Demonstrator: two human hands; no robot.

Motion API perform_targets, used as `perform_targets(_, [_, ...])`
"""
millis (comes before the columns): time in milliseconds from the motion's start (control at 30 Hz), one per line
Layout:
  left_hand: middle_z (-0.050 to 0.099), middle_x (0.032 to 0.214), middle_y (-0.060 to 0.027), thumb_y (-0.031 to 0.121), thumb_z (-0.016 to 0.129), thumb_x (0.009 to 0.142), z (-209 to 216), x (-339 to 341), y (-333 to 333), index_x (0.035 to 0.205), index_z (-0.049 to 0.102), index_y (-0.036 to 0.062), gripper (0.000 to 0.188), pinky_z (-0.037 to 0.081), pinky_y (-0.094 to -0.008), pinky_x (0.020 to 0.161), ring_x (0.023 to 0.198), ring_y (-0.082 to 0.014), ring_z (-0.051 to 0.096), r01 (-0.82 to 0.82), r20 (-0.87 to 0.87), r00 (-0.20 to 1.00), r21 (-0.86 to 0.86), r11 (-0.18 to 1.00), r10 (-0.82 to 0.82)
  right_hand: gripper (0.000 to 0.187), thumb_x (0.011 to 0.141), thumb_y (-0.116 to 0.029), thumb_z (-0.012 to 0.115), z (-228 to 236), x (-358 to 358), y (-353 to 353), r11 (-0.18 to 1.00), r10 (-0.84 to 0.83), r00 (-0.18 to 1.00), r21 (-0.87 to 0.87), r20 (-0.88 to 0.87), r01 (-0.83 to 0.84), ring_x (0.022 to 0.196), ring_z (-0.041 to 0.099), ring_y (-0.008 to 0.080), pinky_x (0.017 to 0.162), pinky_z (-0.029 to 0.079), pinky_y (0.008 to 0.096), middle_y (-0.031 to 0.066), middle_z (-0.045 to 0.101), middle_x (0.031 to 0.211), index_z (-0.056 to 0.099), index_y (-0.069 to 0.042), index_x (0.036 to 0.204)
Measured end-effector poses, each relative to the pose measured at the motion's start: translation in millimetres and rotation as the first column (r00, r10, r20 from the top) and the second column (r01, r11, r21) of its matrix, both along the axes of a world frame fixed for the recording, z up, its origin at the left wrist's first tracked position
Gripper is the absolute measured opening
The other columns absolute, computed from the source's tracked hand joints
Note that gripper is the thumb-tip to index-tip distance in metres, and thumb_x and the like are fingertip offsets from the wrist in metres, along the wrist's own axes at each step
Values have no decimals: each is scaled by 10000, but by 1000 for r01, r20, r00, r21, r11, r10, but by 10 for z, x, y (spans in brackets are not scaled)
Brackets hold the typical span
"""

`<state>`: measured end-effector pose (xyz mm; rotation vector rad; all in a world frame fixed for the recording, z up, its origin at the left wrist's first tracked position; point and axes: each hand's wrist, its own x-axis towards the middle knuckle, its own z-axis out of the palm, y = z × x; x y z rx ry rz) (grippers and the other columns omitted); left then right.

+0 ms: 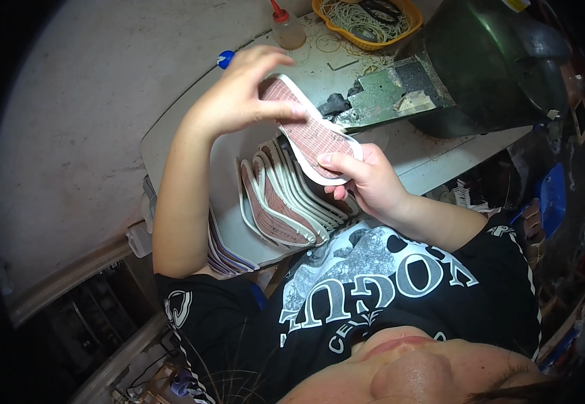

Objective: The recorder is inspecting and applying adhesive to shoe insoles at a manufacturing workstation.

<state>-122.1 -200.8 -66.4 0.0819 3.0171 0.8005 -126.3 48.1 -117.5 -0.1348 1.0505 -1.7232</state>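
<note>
A reddish insole (319, 137) with a white rim is tilted up in front of me. My right hand (372, 180) grips its near end, thumb on top and fingers beneath. My left hand (242, 91) is at the far end; its thumb rests on the face of the insole, while the other fingers are raised and spread apart from the thumb. Just below, a row of similar white-rimmed insoles (275, 212) stands on edge on the table, close to my body. Another stack of insoles (224, 249) lies partly hidden behind my left forearm.
A dark green machine (400, 91) reaches over the pale table (178, 128) from the right, its tip near the held insole. Behind stand a red-tipped bottle (288, 30) and a yellow basket (373, 46) of pale cords. A blue object (225, 59) sits beside my left hand.
</note>
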Motion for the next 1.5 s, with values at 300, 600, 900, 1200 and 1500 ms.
perform_targets(300, [556, 743, -67, 414, 819, 615, 91, -262, 85, 819, 593, 50, 475, 420, -322, 651, 738, -195, 528, 221, 456, 858, 84, 972, -235, 254, 932, -248, 577, 24, -20, -107, 1000, 2, 999, 13, 40, -2, 614, 582, 63, 551, 505, 197, 40, 628, 783, 607, -4, 996])
perform_targets(600, [553, 682, -29, 327, 776, 720, 107, -189, 77, 787, 578, 43, 353, 399, -278, 587, 661, -117, 506, 194, 433, 851, 269, 944, -298, 312, 961, -212, 530, 0, 16, -53, 996, 16, 995, -95, 99, -6, 906, 663, 174, 794, 544, 261, 139, 656, 999, 579, 54, 1116])
perform_targets(900, [549, 657, -30, 348, 702, 797, 100, -80, 109, 835, 604, 28, 337, 397, -274, 563, 625, -117, 504, 169, 423, 878, 165, 972, -224, 357, 975, -247, 491, 50, -34, -87, 998, -4, 987, -61, 160, 14, 950, 654, 191, 836, 542, 297, 146, 630, 1073, 535, 48, 1171])
perform_targets(1200, [496, 569, -20, 320, 642, 862, 117, 126, 166, 829, 585, 17, 311, 363, -263, 495, 526, -95, 449, 23, 396, 913, 189, 982, -98, 374, 961, -270, 525, 80, -85, -136, 1000, -7, 981, -21, 192, 11, 866, 678, 214, 764, 560, 291, 173, 652, 990, 573, 77, 1091])
perform_targets(1500, [537, 646, 39, 261, 605, 915, 14, 348, 279, 837, 577, -4, 278, 385, -229, 505, 577, -38, 460, -213, 546, 837, 373, 903, -28, 359, 956, -273, 533, 72, -190, -105, 999, 52, 984, -11, 173, -50, 861, 681, 220, 727, 565, 278, 170, 652, 1004, 578, 61, 1082])
